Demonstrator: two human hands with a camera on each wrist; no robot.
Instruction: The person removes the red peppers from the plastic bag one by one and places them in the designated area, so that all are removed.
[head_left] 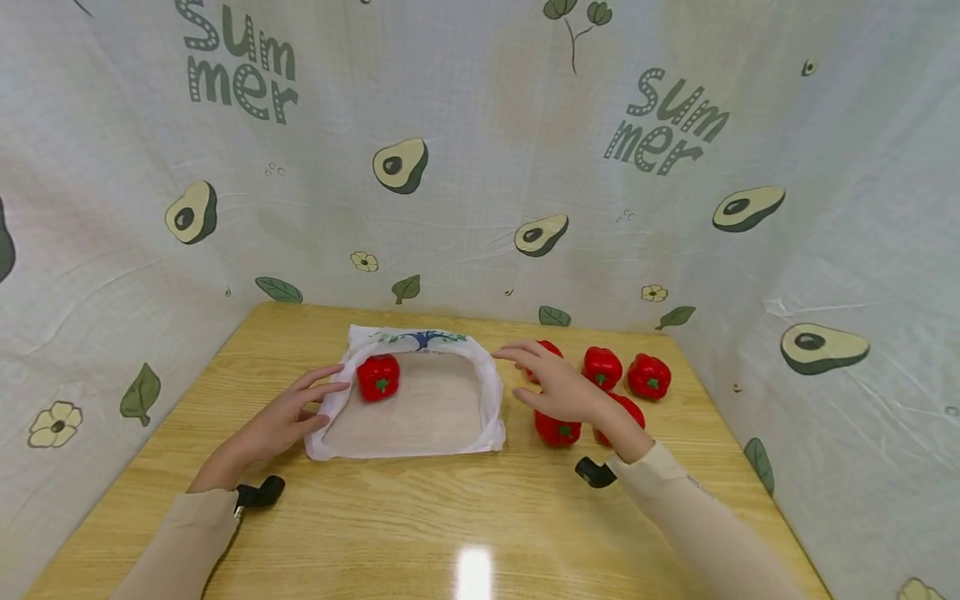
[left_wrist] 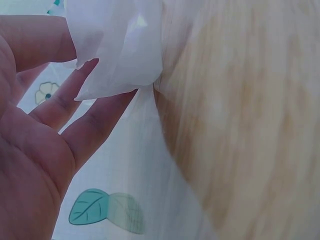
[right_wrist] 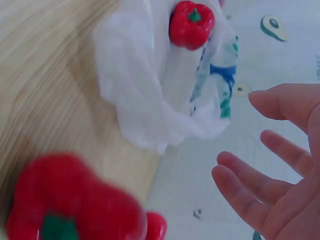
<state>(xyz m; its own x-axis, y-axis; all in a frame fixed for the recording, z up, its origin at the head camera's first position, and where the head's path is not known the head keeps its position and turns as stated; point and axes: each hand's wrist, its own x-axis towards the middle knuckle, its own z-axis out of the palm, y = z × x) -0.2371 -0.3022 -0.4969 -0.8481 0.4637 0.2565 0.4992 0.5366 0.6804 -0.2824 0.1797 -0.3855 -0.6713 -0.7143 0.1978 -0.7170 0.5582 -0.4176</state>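
Note:
A white plastic bag (head_left: 491,392) lies open on the wooden table (head_left: 420,517), its rim rolled down. One red bell pepper (head_left: 378,377) sits inside near the back left; in the right wrist view it is the pepper (right_wrist: 191,24) inside the bag (right_wrist: 150,90). My left hand (head_left: 322,400) rests with straight fingers against the bag's left rim; the left wrist view shows my left hand (left_wrist: 65,100) touching the white plastic (left_wrist: 120,45). My right hand (head_left: 525,375) hovers, fingers spread and empty, just right of the bag above several loose red peppers (head_left: 557,429). The right wrist view shows my right hand (right_wrist: 260,145) holding nothing.
More red peppers (head_left: 649,376) stand at the table's back right; one (head_left: 547,350) is partly hidden by my right hand. A blurred pepper (right_wrist: 70,200) fills the right wrist view's lower left. Avocado-print cloth walls (head_left: 480,167) close in three sides. Bare wood lies in front.

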